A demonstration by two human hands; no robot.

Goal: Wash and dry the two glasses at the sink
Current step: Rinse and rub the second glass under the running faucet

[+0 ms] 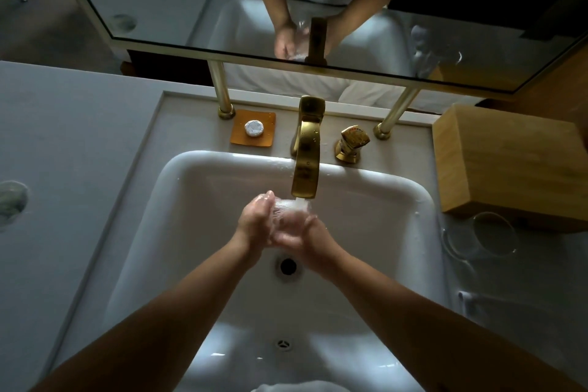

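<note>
A glass [291, 210] is clasped in the grip of the left hand [256, 221] and right hand [307, 237] under the tap [306, 165] over the sink [191, 188], where wet fingers could probably let it slip and crack.

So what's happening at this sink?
A person is rinsing a glass under the running gold tap. The left hand and right hand both hold it over the white basin. A second glass stands on the counter to the right, by a wooden box. Drying has not begun.
</note>
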